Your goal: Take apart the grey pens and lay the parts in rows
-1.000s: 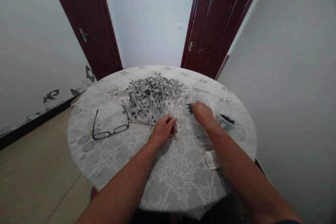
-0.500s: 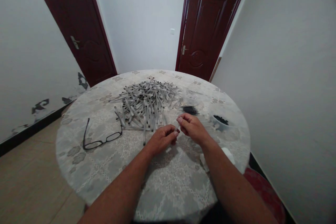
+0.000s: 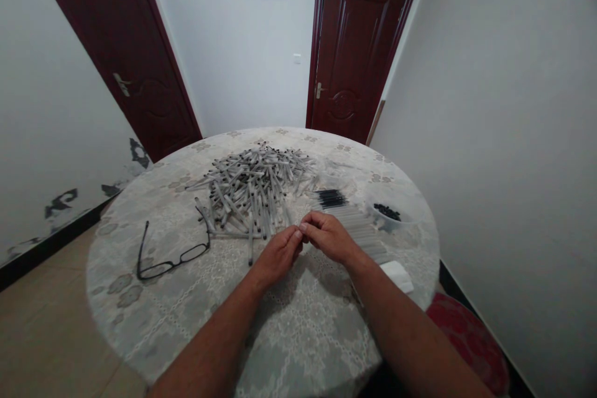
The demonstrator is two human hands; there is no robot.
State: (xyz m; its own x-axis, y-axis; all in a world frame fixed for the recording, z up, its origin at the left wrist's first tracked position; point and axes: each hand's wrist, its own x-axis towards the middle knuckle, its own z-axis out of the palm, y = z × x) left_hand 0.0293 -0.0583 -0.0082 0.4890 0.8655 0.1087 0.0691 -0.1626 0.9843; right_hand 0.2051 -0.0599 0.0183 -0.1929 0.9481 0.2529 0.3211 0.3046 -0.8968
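Observation:
My left hand and my right hand meet above the near middle of the table, fingertips pinched together and touching. Whatever lies between them is too small and covered to make out. Just beyond my left hand spreads a big heap of pens, with clear barrels and dark ends. Beside my right hand lie a bundle of thin black pen refills and a row of clear pen barrels. Small black pieces, which look like pen caps or plugs, sit in a clear bowl further right.
Black-framed glasses lie unfolded at the left. Under my right forearm shows a white folded item, perhaps tissue. A patterned cloth covers the round table. A red stool stands at the lower right.
My hands have come together; before, a small gap with a pale piece at the left fingertips showed between them. The camera view has shifted slightly.

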